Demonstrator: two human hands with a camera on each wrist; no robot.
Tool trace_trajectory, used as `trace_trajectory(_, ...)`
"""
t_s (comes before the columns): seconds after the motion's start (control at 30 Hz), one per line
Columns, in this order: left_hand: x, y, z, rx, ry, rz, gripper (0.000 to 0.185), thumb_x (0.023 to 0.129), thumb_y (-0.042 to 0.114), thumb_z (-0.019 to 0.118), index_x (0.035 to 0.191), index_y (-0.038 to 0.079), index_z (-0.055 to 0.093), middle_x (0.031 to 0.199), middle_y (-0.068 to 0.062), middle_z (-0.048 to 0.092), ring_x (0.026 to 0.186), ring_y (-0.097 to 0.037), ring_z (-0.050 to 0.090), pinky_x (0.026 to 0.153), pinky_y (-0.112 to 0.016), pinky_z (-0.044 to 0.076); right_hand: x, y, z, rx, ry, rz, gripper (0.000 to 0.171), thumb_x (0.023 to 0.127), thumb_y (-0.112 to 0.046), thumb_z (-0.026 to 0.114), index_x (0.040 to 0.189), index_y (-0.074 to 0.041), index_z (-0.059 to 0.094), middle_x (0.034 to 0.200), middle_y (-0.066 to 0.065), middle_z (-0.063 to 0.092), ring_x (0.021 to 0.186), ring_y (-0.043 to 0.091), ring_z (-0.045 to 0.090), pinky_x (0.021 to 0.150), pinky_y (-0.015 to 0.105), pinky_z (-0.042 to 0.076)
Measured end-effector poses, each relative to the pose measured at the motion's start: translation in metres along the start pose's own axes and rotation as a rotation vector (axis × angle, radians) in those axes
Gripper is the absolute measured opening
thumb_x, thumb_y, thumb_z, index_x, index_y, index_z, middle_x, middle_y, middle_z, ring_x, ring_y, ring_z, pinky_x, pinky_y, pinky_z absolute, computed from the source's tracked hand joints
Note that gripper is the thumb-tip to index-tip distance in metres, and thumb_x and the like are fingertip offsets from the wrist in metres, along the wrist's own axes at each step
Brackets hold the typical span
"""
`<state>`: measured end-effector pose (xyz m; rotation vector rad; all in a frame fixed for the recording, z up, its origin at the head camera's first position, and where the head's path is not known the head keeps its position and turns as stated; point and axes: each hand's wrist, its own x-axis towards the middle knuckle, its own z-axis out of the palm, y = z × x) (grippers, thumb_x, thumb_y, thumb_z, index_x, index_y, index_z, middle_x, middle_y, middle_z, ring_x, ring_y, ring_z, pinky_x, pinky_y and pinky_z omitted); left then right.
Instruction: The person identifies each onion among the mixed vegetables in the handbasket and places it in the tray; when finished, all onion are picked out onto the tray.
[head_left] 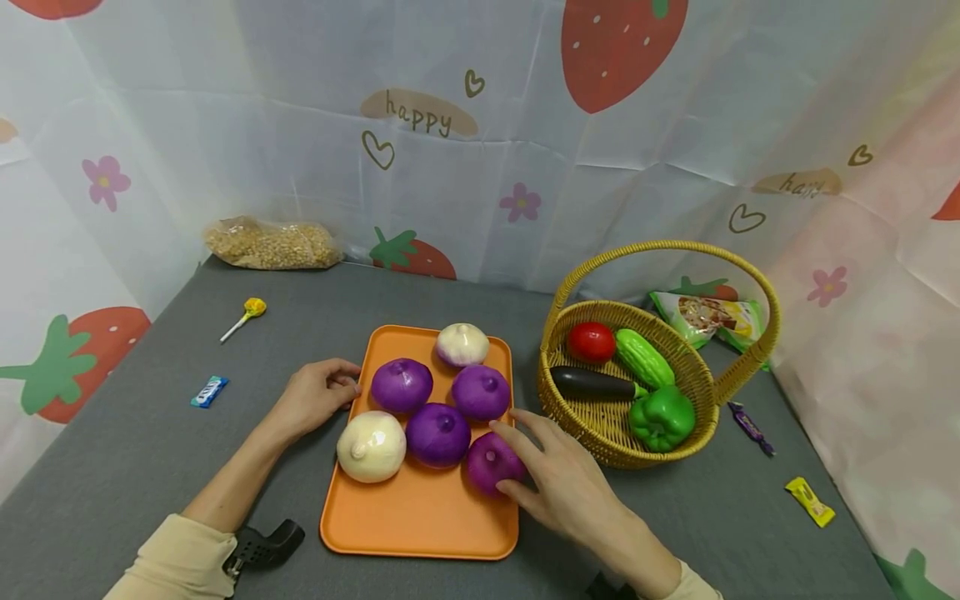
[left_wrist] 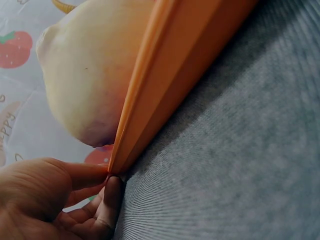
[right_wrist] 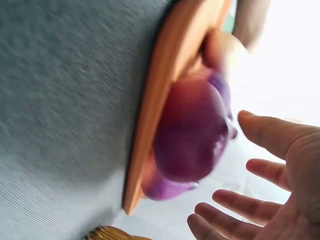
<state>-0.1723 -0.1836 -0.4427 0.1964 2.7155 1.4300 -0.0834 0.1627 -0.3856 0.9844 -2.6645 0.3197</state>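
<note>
The left hand (head_left: 318, 398) rests at the left edge of the orange tray (head_left: 420, 517), its curled fingers (left_wrist: 107, 197) touching the rim. The right hand (head_left: 558, 479) lies at the tray's right side with fingers spread and relaxed beside the nearest purple onion (head_left: 489, 461), holding nothing. The tray sits on the grey worktop (head_left: 135, 450) with four purple onions and two white ones, the near white onion (head_left: 371, 447) at its left. A wicker basket (head_left: 600, 425) of vegetables stands just right of it.
</note>
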Motion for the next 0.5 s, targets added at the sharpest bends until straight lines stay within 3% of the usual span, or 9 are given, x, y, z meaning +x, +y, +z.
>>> trace_trajectory(0.3,0.000,0.004,-0.002,0.022,-0.019,0.009,0.031,0.095,0.011,0.059,0.121,-0.005,0.062,0.098,-0.018,0.071,0.074,-0.012,0.065,0.063,-0.024,0.053,0.003,0.010,-0.020,0.014,0.098,0.118,0.058,0.085,-0.037,0.075,0.137,-0.019,0.055,0.136,0.011,0.056,0.122,0.027,0.058,0.096,0.046,0.053)
trace_trajectory(0.4,-0.002,0.011,-0.007,0.099,0.007,0.050,0.030,0.096,0.012,0.059,0.120,-0.004,0.063,0.099,-0.017,0.070,0.078,-0.016,0.065,0.068,-0.028,0.052,0.003,0.016,-0.025,0.008,0.157,0.136,0.057,0.085,-0.034,0.075,0.136,-0.017,0.056,0.136,0.012,0.056,0.123,0.028,0.057,0.095,0.047,0.053)
trace_trajectory(0.5,-0.006,0.023,-0.013,0.204,0.078,0.119,0.029,0.097,0.013,0.058,0.120,-0.002,0.064,0.101,-0.016,0.068,0.085,-0.023,0.064,0.074,-0.037,0.052,0.003,0.025,-0.028,-0.010,0.216,0.140,0.055,0.085,-0.030,0.075,0.135,-0.013,0.057,0.135,0.014,0.057,0.122,0.030,0.057,0.095,0.049,0.052)
